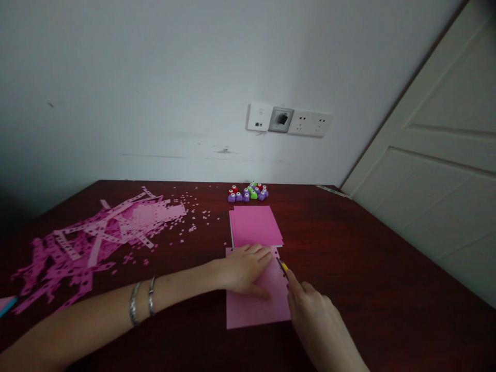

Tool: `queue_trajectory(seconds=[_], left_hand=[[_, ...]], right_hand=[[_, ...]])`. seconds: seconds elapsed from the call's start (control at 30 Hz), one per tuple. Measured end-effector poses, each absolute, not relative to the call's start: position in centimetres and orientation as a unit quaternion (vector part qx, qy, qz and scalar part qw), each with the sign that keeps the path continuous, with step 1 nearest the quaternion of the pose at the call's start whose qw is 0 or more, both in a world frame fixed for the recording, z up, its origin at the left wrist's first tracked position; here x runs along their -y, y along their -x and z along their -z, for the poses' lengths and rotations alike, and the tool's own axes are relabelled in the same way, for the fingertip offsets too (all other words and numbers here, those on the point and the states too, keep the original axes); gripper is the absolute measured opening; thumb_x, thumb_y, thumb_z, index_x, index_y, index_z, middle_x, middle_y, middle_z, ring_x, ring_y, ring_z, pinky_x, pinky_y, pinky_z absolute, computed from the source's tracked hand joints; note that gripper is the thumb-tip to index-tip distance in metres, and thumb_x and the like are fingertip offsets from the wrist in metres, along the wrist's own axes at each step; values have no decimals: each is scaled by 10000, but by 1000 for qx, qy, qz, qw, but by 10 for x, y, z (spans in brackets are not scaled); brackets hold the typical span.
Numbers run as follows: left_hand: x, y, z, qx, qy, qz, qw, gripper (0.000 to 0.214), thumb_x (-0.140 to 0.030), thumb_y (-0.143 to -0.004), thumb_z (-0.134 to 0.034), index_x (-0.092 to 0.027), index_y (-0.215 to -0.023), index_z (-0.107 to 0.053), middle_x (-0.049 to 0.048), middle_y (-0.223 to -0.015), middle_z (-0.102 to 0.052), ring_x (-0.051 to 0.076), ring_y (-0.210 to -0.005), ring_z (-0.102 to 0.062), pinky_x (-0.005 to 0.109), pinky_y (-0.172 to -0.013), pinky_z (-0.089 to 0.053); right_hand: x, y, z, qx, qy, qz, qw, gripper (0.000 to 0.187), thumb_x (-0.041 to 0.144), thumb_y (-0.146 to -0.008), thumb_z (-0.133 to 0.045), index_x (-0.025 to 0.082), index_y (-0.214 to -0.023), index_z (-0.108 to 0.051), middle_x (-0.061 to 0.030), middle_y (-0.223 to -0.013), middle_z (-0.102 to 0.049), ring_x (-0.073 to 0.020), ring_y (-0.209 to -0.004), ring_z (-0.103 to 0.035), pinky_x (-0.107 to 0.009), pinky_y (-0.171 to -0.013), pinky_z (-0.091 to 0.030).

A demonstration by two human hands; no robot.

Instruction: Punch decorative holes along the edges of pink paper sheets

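A light pink sheet of paper point(248, 312) lies on the dark red table, with a row of punched holes along its right edge and a few at its top. My left hand point(248, 268) rests flat on it, fingers stretched out and palm down. In my right hand point(312, 305) is a yellow utility knife point(285, 266), gripped with the fingers wrapped round it. Its dark blade points away from me and meets the sheet beside the holed right edge. Most of the handle is hidden by my fingers. Just beyond lies a stack of brighter pink paper point(256, 225).
Pink strips with punched holes point(112, 227) are heaped on the left, with small paper bits point(192, 227) scattered beside them. Several small purple, green and red craft punches point(247, 195) stand near the wall. Sockets point(306, 124) are on the wall; a white door point(437, 139) stands right.
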State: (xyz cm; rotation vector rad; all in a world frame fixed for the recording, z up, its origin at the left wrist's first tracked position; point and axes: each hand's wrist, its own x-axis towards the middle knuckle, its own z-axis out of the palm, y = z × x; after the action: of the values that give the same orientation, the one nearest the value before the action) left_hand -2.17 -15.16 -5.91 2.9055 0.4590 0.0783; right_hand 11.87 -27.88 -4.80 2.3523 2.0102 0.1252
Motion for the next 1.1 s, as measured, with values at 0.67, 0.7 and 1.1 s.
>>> queue_trajectory(seconds=[0.67,0.7,1.1], left_hand=[[154,21,64,-161,-983,-34,78,829,-658,-758,-410,-74,-1329,-268,153,-1384,-333,299,-1230,-314,391,-1016,-224],[154,21,64,-162,-983,-36,78,829,-658,-760,-408,-76,-1332,-263,153,-1386,-331,298,-1235,-309,391,-1019,-220],[152,22,65,-152,-984,-45,76,847,-672,-753,-396,-77,-1337,-252,162,-1383,-331,312,-1227,-322,383,-1013,-218]], right_hand=[[310,-126,69,-677,-735,-35,-25,524,3,-709,-428,124,-1204,-549,-65,-703,-664,-168,-404,-624,-232,-344,-493],[311,-127,71,-681,-731,-35,-30,523,7,-713,-419,124,-1207,-547,-67,-707,-664,-164,-400,-622,-224,-336,-486],[330,-140,92,-690,-721,-23,-54,506,49,-766,-382,190,-1228,-535,-66,-723,-669,-148,-372,-612,-172,-280,-425]])
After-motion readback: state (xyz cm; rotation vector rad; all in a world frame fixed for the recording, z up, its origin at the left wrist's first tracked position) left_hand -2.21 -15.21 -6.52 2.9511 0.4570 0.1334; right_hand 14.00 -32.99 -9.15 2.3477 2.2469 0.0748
